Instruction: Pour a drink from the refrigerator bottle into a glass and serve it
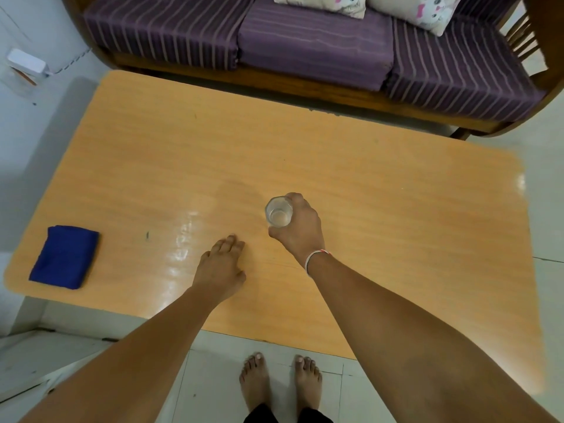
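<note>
Right hand [300, 228] gripping upright glass [278, 211] (fingers curled), left hand [224, 264] flat

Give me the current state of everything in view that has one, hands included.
glass: upright, clear liquid inside, gripped from the side; whether it touches the table cannot be told
right hand: fingers wrapped round the glass
left hand: fingers straight, holds nothing, over the table
blue cloth: folded, flat near the table's left edge
cushions: lying on the sofa
</note>
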